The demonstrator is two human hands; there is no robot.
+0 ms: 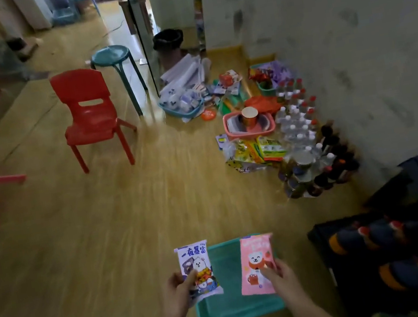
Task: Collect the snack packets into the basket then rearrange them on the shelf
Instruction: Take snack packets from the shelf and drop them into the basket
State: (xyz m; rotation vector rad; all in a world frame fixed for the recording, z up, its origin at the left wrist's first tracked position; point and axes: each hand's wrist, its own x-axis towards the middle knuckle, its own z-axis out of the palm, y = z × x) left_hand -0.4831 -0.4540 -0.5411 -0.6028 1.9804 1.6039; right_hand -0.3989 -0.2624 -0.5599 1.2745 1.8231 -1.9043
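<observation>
My left hand grips a purple and white snack packet with a cartoon bear on it. My right hand pinches a pink snack packet with a white bear. Both packets are held upright over a teal basket that sits on the wooden floor below them. The part of the basket that shows holds nothing. A dark shelf stands at the lower right with dark bottles lying on it.
Against the right wall lie more snack packets, a pink basket with a paper cup, several water bottles and dark bottles. Farther back stand a blue basket, a red chair and a teal stool.
</observation>
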